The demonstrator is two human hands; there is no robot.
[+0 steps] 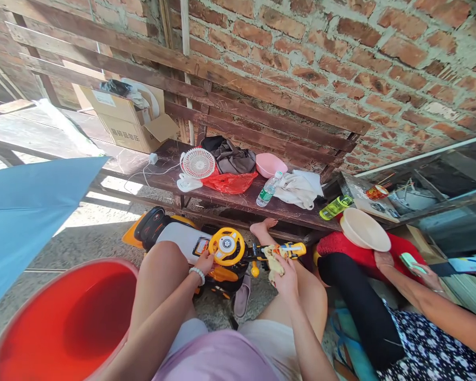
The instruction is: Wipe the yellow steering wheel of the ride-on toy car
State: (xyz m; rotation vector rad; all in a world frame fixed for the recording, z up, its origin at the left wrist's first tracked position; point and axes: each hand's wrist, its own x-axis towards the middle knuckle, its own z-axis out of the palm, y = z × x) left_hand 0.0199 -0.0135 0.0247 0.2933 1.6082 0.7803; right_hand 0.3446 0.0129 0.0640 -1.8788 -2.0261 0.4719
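Observation:
My left hand [204,261], with a white bead bracelet at the wrist, rests against the yellow steering wheel [227,245] of a yellow and white ride-on toy car [174,238]; its fingers are curled at the wheel's left rim. My right hand [286,272] is closed around a pale yellow crumpled thing [273,261] just above my right knee, next to the toy's yellow handlebar [292,248]. My bare knees frame the toy.
A big orange basin [63,317] sits at lower left beside a blue sheet [24,211]. A wooden bench [238,196] holds a small fan, red bag, pink bowl, water bottle, cloth and cardboard box. A seated person at right holds a phone [410,260] near a cream bowl [364,229].

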